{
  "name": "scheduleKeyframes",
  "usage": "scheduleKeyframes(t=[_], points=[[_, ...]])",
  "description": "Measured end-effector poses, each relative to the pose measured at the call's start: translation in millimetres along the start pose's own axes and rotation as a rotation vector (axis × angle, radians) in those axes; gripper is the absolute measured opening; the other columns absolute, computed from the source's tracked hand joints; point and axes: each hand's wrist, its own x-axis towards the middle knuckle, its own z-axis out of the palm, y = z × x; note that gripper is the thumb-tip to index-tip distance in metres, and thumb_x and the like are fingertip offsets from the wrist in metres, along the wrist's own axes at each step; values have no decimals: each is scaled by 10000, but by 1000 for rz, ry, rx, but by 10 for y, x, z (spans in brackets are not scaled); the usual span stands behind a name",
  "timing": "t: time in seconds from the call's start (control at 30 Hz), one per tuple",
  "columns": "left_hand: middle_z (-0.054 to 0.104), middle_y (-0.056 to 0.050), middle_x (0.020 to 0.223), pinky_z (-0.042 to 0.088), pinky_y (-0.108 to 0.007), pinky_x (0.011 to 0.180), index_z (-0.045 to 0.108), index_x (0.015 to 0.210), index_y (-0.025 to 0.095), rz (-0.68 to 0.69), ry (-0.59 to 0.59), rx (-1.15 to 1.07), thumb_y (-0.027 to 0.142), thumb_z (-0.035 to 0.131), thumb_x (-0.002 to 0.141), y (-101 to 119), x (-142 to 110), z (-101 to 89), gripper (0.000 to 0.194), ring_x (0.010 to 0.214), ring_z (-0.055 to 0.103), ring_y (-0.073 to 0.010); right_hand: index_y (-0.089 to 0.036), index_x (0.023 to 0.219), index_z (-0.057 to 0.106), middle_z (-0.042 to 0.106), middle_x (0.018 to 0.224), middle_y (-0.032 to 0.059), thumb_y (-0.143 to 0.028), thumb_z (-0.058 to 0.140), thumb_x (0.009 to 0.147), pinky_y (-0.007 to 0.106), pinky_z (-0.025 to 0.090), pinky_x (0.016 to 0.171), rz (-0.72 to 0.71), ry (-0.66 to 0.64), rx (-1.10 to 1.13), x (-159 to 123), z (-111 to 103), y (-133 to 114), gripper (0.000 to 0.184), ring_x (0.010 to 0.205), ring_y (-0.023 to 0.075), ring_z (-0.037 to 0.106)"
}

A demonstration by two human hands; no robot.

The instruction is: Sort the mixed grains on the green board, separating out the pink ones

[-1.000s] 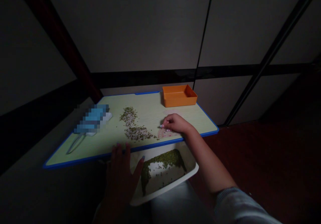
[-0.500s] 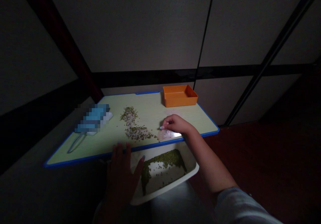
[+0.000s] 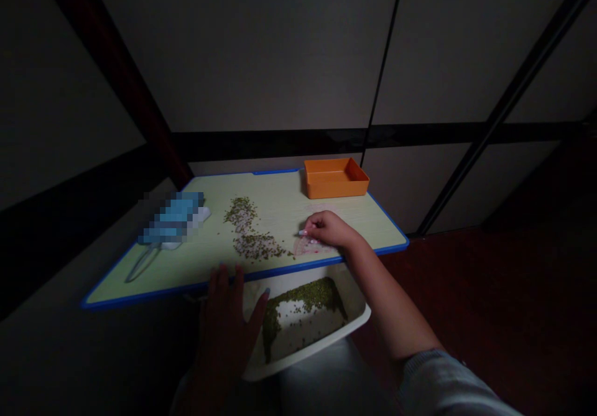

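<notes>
My right hand (image 3: 325,228) is just above the table, its fingers pinched together over a pink printed patch (image 3: 305,247); anything between the fingertips is too small to make out. To its left, small green and brown beans or seeds (image 3: 256,245) lie scattered over the pale yellow tabletop (image 3: 275,193). My left hand (image 3: 231,316) has its fingers spread, the tips at the blue front edge and the thumb over the rim of a white tub (image 3: 321,344). More green beans or seeds (image 3: 317,293) are inside that tub, which sits below the table edge.
An orange rectangular box (image 3: 336,188) stands at the back right of the table. On the left lies a blurred blue object (image 3: 175,217) with a strap (image 3: 140,263) and something white under it. Pale panels (image 3: 280,49) rise behind the table; dark red floor (image 3: 489,304) is at right.
The bright glare on the pink patch beneath my right hand has gone. My right hand's pinched fingers have shifted very slightly; my left hand stays in place.
</notes>
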Motion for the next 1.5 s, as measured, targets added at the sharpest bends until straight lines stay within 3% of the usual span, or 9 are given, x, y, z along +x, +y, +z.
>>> scheduleKeyframes(t=[0.4, 0.67, 1.03, 1.2, 1.5], points=[[275, -213, 1507, 284, -527, 1104, 378, 1371, 90, -3, -5, -13, 588, 335, 825, -3, -1, -12, 741, 1429, 186, -319, -120, 677, 610, 504, 565, -45, -309, 684, 737, 202, 318, 521, -50, -92, 31, 8, 42, 31, 212, 519, 65, 405], [283, -220, 1503, 312, -548, 1078, 372, 1375, 99, -6, -12, -8, 591, 337, 827, 4, 8, -9, 737, 1429, 188, -325, -116, 674, 620, 510, 547, -49, -307, 696, 722, 201, 311, 514, -8, -123, 66, 2, 38, 27, 211, 514, 63, 403], [286, -222, 1500, 313, -558, 1073, 385, 1368, 98, -10, 4, -6, 598, 337, 821, -2, -6, 1, 742, 1422, 202, -336, -124, 675, 592, 478, 566, -43, -474, 697, 706, 201, 280, 507, -58, -62, 68, -1, 64, -10, 366, 528, 70, 391], [279, -221, 1504, 316, -564, 1066, 380, 1370, 105, -7, 12, -1, 584, 335, 828, -3, -1, 17, 725, 1422, 204, -334, -135, 664, 571, 478, 582, -43, -425, 671, 746, 197, 279, 527, -109, -47, -68, 15, 97, 2, 318, 543, 69, 392], [289, -227, 1497, 296, -536, 1093, 384, 1370, 83, 8, -3, 3, 590, 322, 833, -15, 2, 4, 741, 1423, 198, -331, -140, 637, 542, 502, 553, -44, -280, 639, 771, 195, 274, 512, -62, 37, -133, 4, 25, 19, 216, 515, 67, 406]])
